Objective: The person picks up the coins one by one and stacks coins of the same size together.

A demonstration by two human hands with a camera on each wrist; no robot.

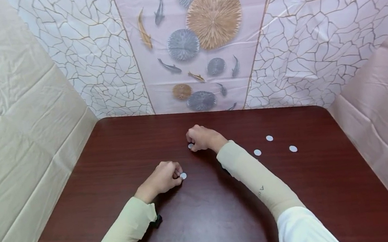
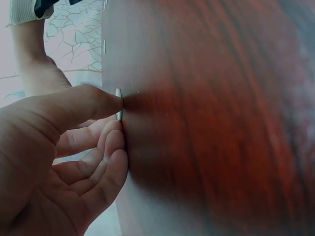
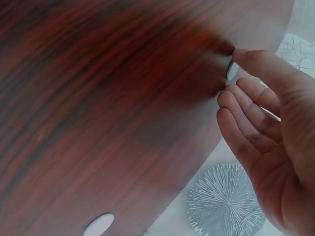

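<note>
One white disc (image 1: 183,176) was pinched at its rim between the thumb and fingertips of the left hand (image 1: 163,178), near the middle of the dark wood-grain tabletop (image 1: 193,227); a second white disc (image 1: 191,146) was pinched likewise by the right hand (image 1: 202,137), farther back. To the right, a back disc (image 1: 269,138), an inner disc (image 1: 257,152) and an outer disc (image 1: 293,148) were seen lying unheld.

Because only thin rims were offered to the fingertips, either pinched disc could, it was judged, be squeezed out sideways and skidded over the glossy surface. The inner disc, just beside the cream sleeve (image 1: 248,173) of the right arm, could be swept aside were that arm drawn back low.

Whether the pinched discs were raised at all above the wood could not be told, nor how firmly they were gripped. Part of each was covered by the digits, and in the left wrist view the held one was shown almost edge-on. In the right wrist view, a cropped disc (image 3: 98,224) was cut off by the lower border; which one it was could not be settled. Anything beneath the sleeve was screened from the head view.
</note>
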